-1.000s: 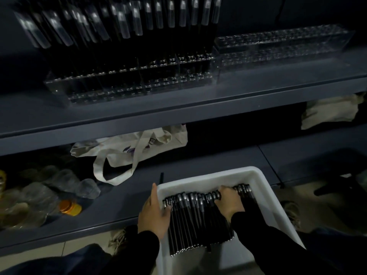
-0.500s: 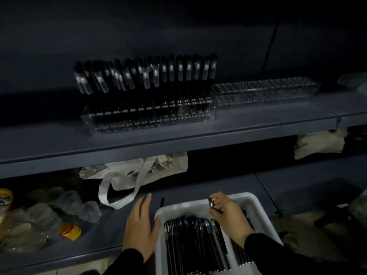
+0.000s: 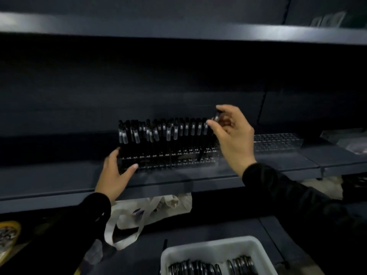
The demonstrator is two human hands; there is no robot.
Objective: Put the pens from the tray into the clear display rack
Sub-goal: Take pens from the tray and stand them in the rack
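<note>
The scene is dim and low in contrast. The shelf recess (image 3: 139,80) is nearly black. Faint light catches the upper shelf edge (image 3: 178,28) and the white tray (image 3: 256,245). Motion blur softens both hands. Straight edges bow toward the frame borders.

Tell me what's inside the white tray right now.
The white tray holds black pens lying side by side in two bunches, with a bare gap of tray floor between them. The frame's lower edge cuts off the near part, so how many remain cannot be seen.
</note>
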